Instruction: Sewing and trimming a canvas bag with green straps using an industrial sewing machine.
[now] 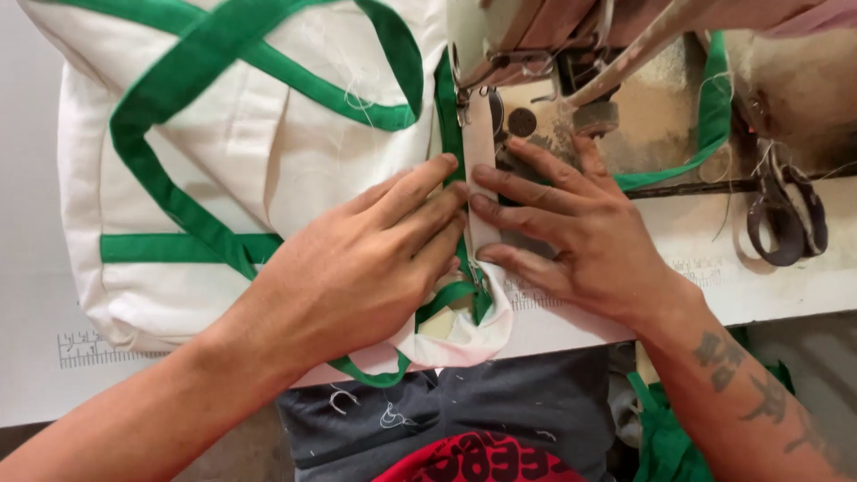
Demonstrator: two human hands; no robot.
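- Your left hand point(357, 259) lay flat, palm down, on the cream fabric bag point(223, 161), fingers stretched out and pressed together, gripping nothing.
- Your right hand point(580, 236) lay flat as well, fingers spread a little, pressing the cloth down just right of the seam; it closed on nothing either.
- The fingertips of both hands nearly met, with only the green trim strip point(449, 116) running between them.
- That strip ran straight up from between your hands to the presser foot point(464, 94) of the sewing machine point(536, 54), so the bag's edge sat right under the machine head.
- The bag spread across the left part of the white counter point(768, 286), its green straps point(205, 62) crossing over the cream cloth.
- The near corner of the bag hung folded over the counter's front edge, with a loop of green trim showing below your left hand.
- 1 pair of dark scissors point(786, 219) lay on the counter well to the right of your right hand.
- More green tape point(714, 98) curved past the machine's right side.
- A printed ruler scale point(98, 348) showed on the counter near its front edge, below the bag on the left.
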